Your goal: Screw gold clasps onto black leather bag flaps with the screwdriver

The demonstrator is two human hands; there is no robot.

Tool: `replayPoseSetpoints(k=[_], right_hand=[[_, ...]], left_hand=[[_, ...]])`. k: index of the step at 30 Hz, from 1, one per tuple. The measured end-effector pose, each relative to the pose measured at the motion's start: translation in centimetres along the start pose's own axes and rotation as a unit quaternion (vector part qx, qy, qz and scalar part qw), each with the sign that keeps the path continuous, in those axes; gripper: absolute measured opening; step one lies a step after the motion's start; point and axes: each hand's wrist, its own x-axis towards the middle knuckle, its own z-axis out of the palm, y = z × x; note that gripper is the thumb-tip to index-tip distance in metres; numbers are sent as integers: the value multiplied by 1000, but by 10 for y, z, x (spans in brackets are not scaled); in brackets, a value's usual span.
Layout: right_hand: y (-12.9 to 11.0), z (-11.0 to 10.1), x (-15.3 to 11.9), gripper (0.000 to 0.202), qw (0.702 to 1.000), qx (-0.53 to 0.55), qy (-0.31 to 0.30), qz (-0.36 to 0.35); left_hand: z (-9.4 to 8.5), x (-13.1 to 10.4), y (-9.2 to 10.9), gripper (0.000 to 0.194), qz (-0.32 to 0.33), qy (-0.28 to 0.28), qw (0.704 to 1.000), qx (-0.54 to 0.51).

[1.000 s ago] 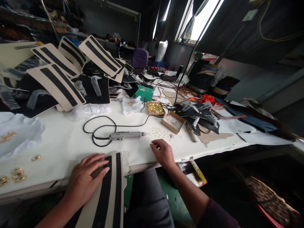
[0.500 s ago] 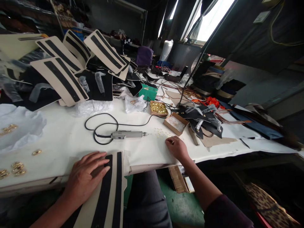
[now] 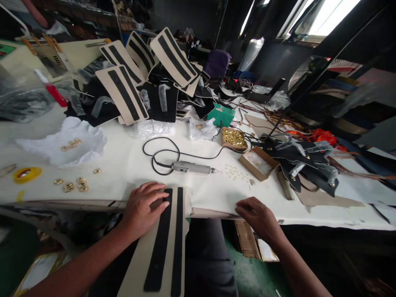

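My left hand [image 3: 145, 211] lies on a beige panel [image 3: 137, 264] that hangs over the table's front edge. Its fingers are stretched out, the tips reaching the upper end of a black strip [image 3: 158, 247] on the panel. At the front edge of the table, my right hand [image 3: 256, 215] has its fingers pressed together; anything between them is hidden. Beyond it lie scattered small gold pieces [image 3: 235, 172], too small to name. A grey electric screwdriver [image 3: 193, 167] rests on the table between the hands, its bit pointing right.
Behind the screwdriver runs its black cable [image 3: 198, 156]. Small boxes hold gold pieces [image 3: 234, 137] and clear bits [image 3: 258, 161]. Similar beige panels [image 3: 122, 95] are heaped at the back left. Gold clasps [image 3: 76, 185] and yellow tape [image 3: 27, 175] lie left; black pieces [image 3: 305, 167] lie right.
The view has swung left, so the table appears further right. My right hand has drawn back from the small gold pieces toward the table's front edge. My left hand stays on the panel.
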Motion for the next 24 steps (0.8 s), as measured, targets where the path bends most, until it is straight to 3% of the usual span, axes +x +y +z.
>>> replayPoseSetpoints(k=[10, 17, 21, 24], right_hand=[[2, 7, -21, 21, 991, -58, 50, -111], [2, 12, -26, 22, 984, -78, 84, -134], [0, 14, -29, 20, 986, -36, 87, -140], [-16, 19, -26, 16, 987, 36, 78, -133]], left_hand=[[2, -3, -5, 18, 18, -2, 1000, 7], [3, -3, -7, 16, 31, 9, 999, 5], [3, -3, -5, 15, 27, 13, 1000, 3], [2, -2, -2, 15, 23, 13, 1000, 0]])
